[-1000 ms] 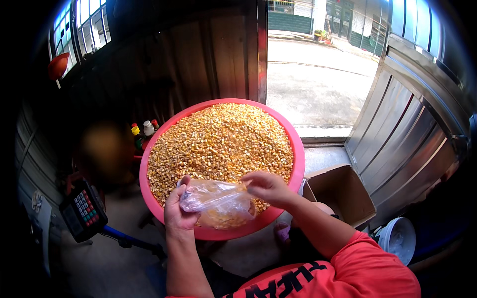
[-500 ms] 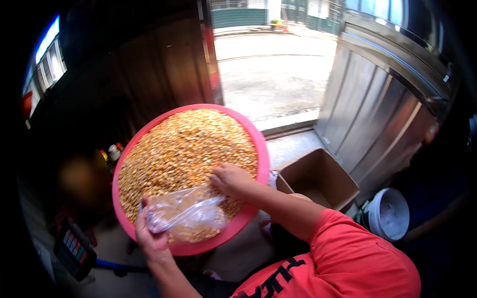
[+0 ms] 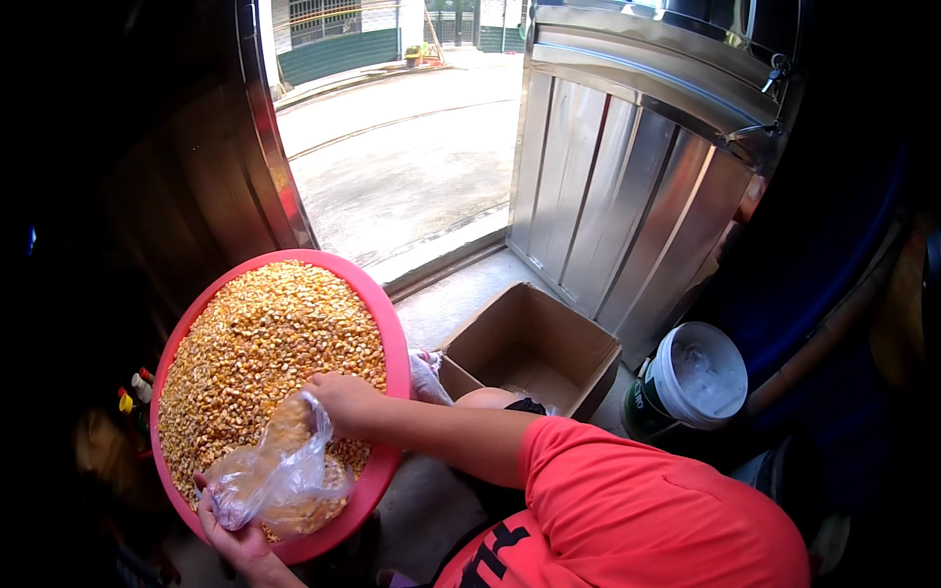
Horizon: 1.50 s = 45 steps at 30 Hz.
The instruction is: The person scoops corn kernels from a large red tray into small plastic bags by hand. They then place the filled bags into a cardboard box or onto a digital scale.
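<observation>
A wide pink-red basin [image 3: 395, 338] stands at the left, heaped with yellow dried corn kernels [image 3: 279, 328]. Over its near side lies a thin clear plastic bag [image 3: 270, 480], crumpled, with some kernels showing in or through its lower part. My left hand [image 3: 235, 534] is closed around the bag's left end, by the basin's near rim. Reaching across from the right, my right hand [image 3: 343, 404] has its fingers curled at the bag's upper right edge, low over the heap. Its fingertips are partly hidden.
An open cardboard box [image 3: 534, 343] sits right of the basin. Beyond it, a white-and-green bucket [image 3: 701, 377] stands near a shiny metal door panel [image 3: 598, 186]. The doorway opens onto a bright paved street [image 3: 402, 157]. Small bottles [image 3: 140, 388] stand left of the basin.
The whole view has swung right, so the basin sits farther left in it. The bag's right part is now drawn up and bunched beside my right hand; before, it lay flatter.
</observation>
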Motion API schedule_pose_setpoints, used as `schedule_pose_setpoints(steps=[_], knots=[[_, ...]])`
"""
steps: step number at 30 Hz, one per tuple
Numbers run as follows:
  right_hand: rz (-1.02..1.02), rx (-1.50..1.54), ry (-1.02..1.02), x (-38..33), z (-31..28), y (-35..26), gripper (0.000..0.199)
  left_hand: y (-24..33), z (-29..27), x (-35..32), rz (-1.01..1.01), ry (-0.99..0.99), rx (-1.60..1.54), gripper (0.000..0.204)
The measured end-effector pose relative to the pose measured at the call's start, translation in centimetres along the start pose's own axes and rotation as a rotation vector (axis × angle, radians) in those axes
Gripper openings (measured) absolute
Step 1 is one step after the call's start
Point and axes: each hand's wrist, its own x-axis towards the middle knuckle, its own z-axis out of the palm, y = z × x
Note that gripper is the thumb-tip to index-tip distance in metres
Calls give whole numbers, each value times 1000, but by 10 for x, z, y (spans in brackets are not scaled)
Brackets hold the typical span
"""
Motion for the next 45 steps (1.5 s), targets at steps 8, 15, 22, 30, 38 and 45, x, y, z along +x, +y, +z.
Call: schedule_pose_setpoints(steps=[8,15,22,30,38,45], knots=[[61,53,-108,-3,-8,-7,27,-2,-2,0,-20,21,-34,39],[294,353,138,10,16,19,23,-5,49,-16,19,206,-69,30],[255,775,275,31,-26,11,21,-8,49,-18,40,93,-68,23],[-207,578,-47,42,-18,-103,18,-16,62,-22,36,53,-100,23],[-294,387,-371,19,11,-101,21,-16,58,-21,112,64,-108,21],[-151,417,-775,18,15,-98,21,-20,61,-26,124,29,-90,22]])
